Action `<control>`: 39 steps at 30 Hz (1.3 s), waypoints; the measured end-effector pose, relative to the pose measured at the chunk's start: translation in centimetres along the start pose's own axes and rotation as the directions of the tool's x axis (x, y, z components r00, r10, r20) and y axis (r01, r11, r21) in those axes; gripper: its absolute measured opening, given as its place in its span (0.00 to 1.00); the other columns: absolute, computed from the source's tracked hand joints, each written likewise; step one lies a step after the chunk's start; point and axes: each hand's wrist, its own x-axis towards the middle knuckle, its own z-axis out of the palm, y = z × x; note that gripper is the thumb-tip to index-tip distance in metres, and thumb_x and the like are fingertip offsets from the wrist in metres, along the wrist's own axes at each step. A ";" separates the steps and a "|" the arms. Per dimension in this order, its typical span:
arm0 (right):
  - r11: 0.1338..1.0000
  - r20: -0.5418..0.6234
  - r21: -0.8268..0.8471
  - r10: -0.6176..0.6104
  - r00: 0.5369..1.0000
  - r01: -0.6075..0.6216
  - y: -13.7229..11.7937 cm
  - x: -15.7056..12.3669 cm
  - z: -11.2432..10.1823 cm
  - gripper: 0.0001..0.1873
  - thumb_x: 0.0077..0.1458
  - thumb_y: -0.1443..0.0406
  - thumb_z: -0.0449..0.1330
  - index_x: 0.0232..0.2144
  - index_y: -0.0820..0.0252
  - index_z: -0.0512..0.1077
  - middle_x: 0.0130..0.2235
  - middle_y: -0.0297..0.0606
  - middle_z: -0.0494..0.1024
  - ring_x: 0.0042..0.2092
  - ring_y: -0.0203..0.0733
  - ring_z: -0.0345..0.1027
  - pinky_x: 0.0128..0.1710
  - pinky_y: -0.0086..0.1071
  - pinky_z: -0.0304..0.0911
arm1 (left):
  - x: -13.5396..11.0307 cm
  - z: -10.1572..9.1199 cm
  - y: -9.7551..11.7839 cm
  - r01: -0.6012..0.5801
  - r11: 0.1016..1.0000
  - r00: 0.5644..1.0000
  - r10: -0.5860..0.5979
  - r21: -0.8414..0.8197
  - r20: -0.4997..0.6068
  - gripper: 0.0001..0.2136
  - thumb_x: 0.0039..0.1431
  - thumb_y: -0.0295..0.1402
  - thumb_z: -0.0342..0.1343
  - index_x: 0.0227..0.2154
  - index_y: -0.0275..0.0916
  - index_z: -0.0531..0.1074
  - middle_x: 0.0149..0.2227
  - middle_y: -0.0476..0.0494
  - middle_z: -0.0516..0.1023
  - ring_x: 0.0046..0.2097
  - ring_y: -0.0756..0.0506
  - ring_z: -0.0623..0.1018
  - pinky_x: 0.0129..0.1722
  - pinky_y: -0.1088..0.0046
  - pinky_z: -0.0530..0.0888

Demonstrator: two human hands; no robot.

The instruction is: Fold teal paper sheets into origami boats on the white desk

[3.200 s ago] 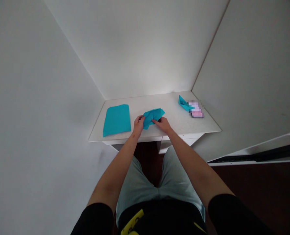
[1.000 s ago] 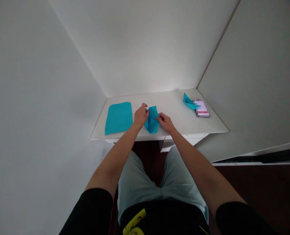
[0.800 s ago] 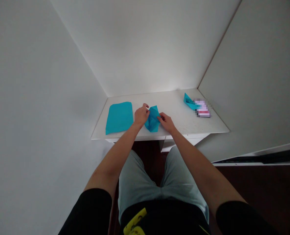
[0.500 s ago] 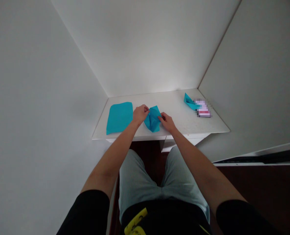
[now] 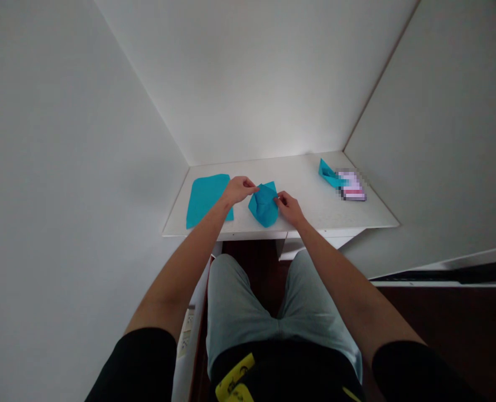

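Between my hands is a partly folded piece of blue paper (image 5: 265, 206), creased and puffed out, near the front of the white table (image 5: 306, 212). My left hand (image 5: 240, 190) pinches its upper left edge between thumb and fingers. On the opposite side, my right hand (image 5: 288, 206) grips the paper's right edge, its fingertips partly hidden. A flat blue sheet or stack of sheets (image 5: 208, 198) lies to the left, partly under my left hand and forearm. At the right rests a folded blue paper boat (image 5: 330, 176).
A phone-like flat object (image 5: 354, 187), blurred by pixels, lies beside the boat at the table's right end. White walls (image 5: 264, 84) enclose the table at the back and on both sides. A drawer (image 5: 292, 245) sits under the table front.
The folded paper has opened wider and rounder between my hands. My left hand has shifted slightly up, its wrist more level. The whole view has moved a little.
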 end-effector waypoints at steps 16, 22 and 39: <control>1.000 -0.023 -0.006 -0.013 1.000 0.013 0.4 0.2 0.0 0.15 0.62 0.48 0.57 0.35 0.51 0.69 0.29 0.34 0.75 0.33 0.45 0.68 0.37 0.38 0.63 | -0.2 -1.5 3.1 0.151 0.921 0.988 -0.131 -0.359 0.079 0.08 0.61 0.28 0.68 0.42 0.38 0.79 0.40 0.40 0.86 0.41 0.42 0.86 0.45 0.64 0.80; 0.996 -0.003 0.087 0.037 0.999 -0.036 0.9 0.2 0.2 0.15 0.64 0.47 0.56 0.38 0.50 0.67 0.29 0.32 0.76 0.30 0.45 0.71 0.36 0.40 0.68 | 0.5 -3.1 -0.3 0.193 0.898 0.979 -0.204 -0.396 0.016 0.04 0.62 0.29 0.65 0.39 0.39 0.82 0.40 0.39 0.85 0.44 0.41 0.85 0.48 0.62 0.81; 0.990 0.000 0.136 0.027 1.000 -0.026 1.9 0.5 0.0 0.26 0.62 0.37 0.60 0.44 0.49 0.73 0.34 0.35 0.82 0.35 0.47 0.73 0.35 0.39 0.68 | 0.1 2.4 -7.4 0.247 0.843 0.892 -0.390 -0.478 -0.227 0.04 0.73 0.33 0.57 0.46 0.39 0.73 0.34 0.46 0.79 0.33 0.47 0.77 0.37 0.71 0.74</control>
